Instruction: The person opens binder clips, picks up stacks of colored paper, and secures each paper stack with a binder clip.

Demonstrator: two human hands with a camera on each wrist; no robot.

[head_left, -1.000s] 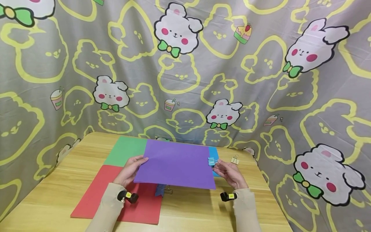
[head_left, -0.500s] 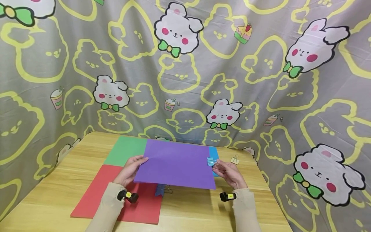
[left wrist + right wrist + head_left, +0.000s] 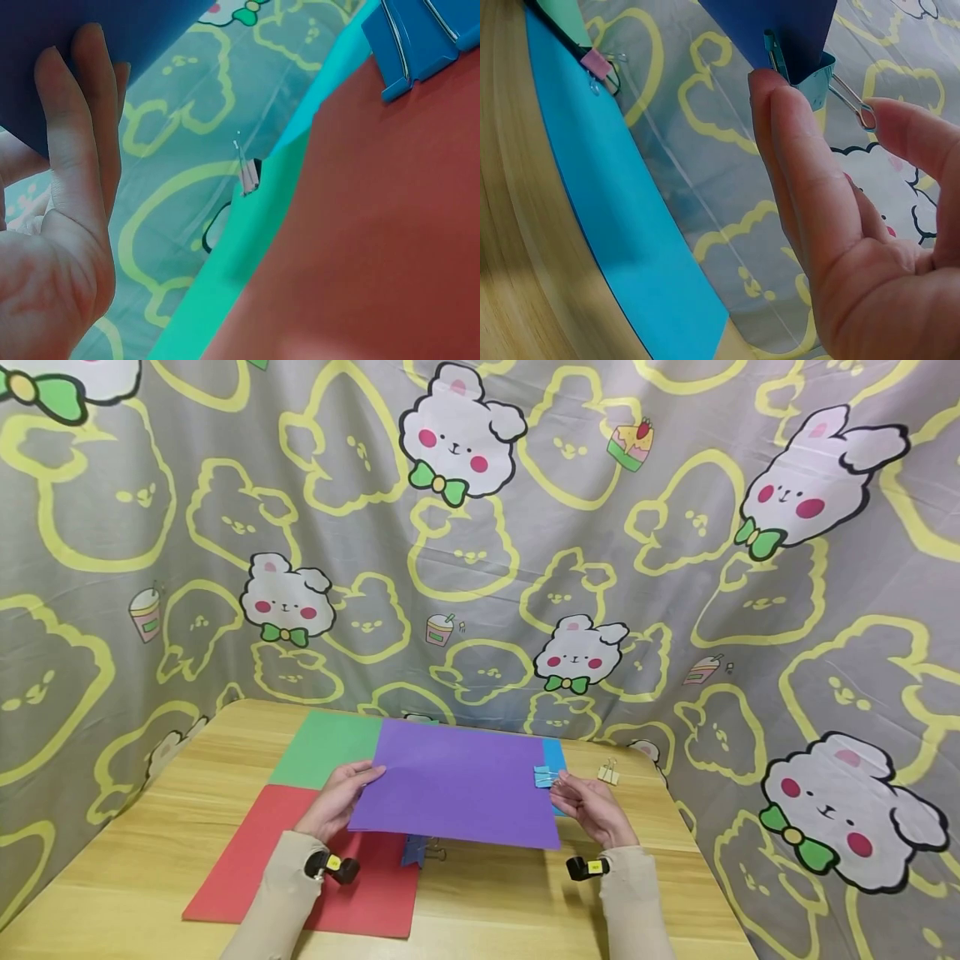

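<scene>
A purple sheet of paper (image 3: pixel 453 785) is held up above the table. My left hand (image 3: pixel 335 799) pinches its left edge, thumb on top and fingers underneath, as the left wrist view shows. At the sheet's right edge sits a light-blue binder clip (image 3: pixel 543 777), its mouth over the paper. My right hand (image 3: pixel 595 810) holds this clip by its wire handles. In the right wrist view, the thumb touches one handle of the binder clip (image 3: pixel 814 86) and the fingertips lie against the other side.
Red paper (image 3: pixel 300 860), green paper (image 3: pixel 330 747) and blue paper (image 3: pixel 554 750) lie on the wooden table (image 3: pixel 510 910). A dark blue binder clip (image 3: pixel 414 852) grips the red paper. A cream binder clip (image 3: pixel 608 772) stands at right. A pinkish clip (image 3: pixel 596 64) sits behind. Patterned cloth surrounds the table.
The light-blue binder clip and my right fingers have shifted slightly left, further onto the purple sheet's edge. My left hand stays nearly where it was.
</scene>
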